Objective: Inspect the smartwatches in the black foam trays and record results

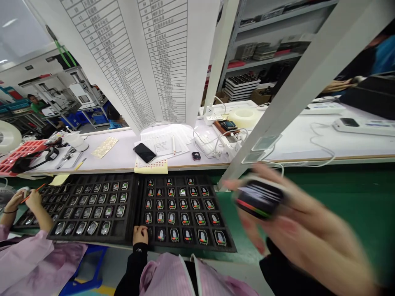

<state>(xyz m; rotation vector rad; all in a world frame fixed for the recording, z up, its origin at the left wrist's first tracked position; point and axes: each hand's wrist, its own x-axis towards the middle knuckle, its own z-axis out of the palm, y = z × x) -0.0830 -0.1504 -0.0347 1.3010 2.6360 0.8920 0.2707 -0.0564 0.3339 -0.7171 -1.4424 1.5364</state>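
Observation:
Raised close to the camera at the right, my right hand [308,230] is blurred by motion. Between its thumb and fingers it grips a smartwatch body without a strap [261,197], whose lit screen shows pale lines and a red and green band. My left hand [140,235] lies at the front left corner of a black foam tray [226,242], fingers curled; what they may hold is hidden. Rows of watch bodies sit in this tray's compartments, most with lit screens, such as one watch [203,236] in the front row.
Left of my tray is a second black tray [120,234] of watches. Beyond it, a co-worker's hands [32,201] hold a thin orange stick. On the bench behind lie a phone [145,153], papers, a small dark device [196,156] and cables. A white post [286,82] slants across the right.

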